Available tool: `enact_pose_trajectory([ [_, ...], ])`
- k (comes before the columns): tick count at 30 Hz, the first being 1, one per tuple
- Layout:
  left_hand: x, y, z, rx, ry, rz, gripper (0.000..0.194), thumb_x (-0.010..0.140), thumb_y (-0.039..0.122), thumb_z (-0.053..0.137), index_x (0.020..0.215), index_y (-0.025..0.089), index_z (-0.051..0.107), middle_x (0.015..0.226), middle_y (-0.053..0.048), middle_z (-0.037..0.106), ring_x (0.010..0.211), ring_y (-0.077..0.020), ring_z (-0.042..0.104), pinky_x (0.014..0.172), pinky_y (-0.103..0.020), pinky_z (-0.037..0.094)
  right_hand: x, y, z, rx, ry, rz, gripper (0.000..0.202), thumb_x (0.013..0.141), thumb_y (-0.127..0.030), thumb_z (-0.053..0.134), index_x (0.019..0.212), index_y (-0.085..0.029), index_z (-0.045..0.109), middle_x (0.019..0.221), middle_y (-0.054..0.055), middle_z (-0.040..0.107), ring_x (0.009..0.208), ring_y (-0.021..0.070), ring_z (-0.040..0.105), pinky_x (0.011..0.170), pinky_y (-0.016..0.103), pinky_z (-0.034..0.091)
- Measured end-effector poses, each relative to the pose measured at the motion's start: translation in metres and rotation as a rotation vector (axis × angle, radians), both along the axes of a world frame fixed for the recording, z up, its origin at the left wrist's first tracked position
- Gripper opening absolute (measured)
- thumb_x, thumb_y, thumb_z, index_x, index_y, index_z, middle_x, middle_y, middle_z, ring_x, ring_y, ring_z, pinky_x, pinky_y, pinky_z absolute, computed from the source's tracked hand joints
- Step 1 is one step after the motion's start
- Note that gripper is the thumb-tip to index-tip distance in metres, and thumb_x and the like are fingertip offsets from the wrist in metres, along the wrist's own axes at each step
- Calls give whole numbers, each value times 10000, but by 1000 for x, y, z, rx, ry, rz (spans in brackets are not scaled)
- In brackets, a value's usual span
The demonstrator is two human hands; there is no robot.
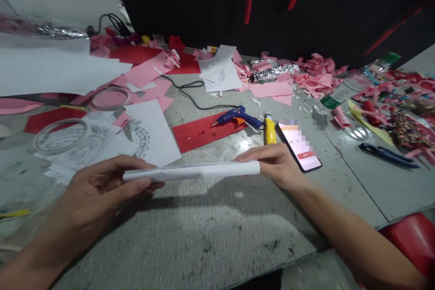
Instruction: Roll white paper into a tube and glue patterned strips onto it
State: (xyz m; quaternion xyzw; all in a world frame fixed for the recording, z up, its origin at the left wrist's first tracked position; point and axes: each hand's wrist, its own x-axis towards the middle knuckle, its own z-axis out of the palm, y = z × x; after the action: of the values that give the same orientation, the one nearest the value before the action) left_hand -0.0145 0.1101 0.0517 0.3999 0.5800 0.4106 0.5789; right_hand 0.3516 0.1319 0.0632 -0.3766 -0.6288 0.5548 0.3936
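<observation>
Where white paper [200,172] ends, both hands [90,192] [283,166] pinch it.

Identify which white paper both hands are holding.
The white paper spanning between the left hand and right hand; the printed sheets lie on the table.

The one number I can make out from here is on the smartphone [299,148] lying on the table: a line of digits on its lit screen that looks like 00:26, though pixelation eats into the right edge of the display. Below it, the screen's red button [305,156] carries pale lettering too small for me to read. The green label [329,102] on the clear plastic bottle [351,86] is too blurred to give up any words.
</observation>
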Motion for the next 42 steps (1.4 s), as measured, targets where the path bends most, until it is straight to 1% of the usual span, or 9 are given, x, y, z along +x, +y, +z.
enact_pose_trajectory([
  [6,1,0,7,73,-18,-75,371,683,339,1003,966,216,797,877,-68,841,748,-214,816,661,-194,649,2,0,1,-140,-14,77,207,921,-278,840,1121,-322,871,1120,42,861,938,176,826,829,244,663],
  [11,4,-3,6,113,-3,-103,326,709,353,983,965,241,814,849,-72,836,732,-207,809,626,-179,635,1,-2,3,-89,-39,116,181,940,-308,826,1114,-298,875,1130,57,858,924,176,823,801,234,653],
  [15,0,-4,4,115,14,-186,298,728,315,978,983,272,831,874,-69,848,789,-217,827,697,-191,656,1,-2,1,-59,-47,134,172,976,-335,785,1116,-291,876,1091,66,863,880,175,819,771,243,651],
  [20,-4,2,8,166,-262,-188,270,781,367,904,1025,255,880,887,-93,851,801,-299,840,757,-336,706,9,0,-7,-120,-39,55,180,978,-344,781,1112,-272,878,879,53,862,763,168,807,735,240,647],
  [23,-4,4,11,222,-327,-142,219,778,328,881,975,233,888,879,-86,851,770,-301,837,726,-327,697,14,2,-11,-139,-34,25,215,942,-384,817,1107,-260,880,808,61,846,751,194,803,731,265,652],
  [27,-5,4,10,276,-247,-184,155,822,278,859,955,201,882,822,-95,840,720,-243,825,694,-271,661,13,3,-8,-174,3,19,246,886,-440,861,1035,-248,898,759,90,833,703,218,794,690,283,658],
  [32,-14,4,11,294,-92,-268,152,846,249,848,988,204,878,813,-90,837,725,-229,813,676,-283,656,8,3,0,-223,25,-21,287,822,-468,901,979,-228,909,688,118,808,652,245,782,650,304,661],
  [37,-19,7,19,523,183,-434,246,821,163,833,1045,252,882,940,-89,856,794,-190,812,685,-201,625,8,6,1,-248,24,-27,283,794,-473,919,951,-238,912,679,124,807,617,239,780,627,282,650],
  [42,-20,6,22,587,212,-516,240,869,212,784,1075,293,878,946,-78,858,791,-204,815,695,-237,621,13,7,1,-277,-14,-5,275,800,-472,916,937,-234,913,698,130,813,627,236,786,625,265,638],
])
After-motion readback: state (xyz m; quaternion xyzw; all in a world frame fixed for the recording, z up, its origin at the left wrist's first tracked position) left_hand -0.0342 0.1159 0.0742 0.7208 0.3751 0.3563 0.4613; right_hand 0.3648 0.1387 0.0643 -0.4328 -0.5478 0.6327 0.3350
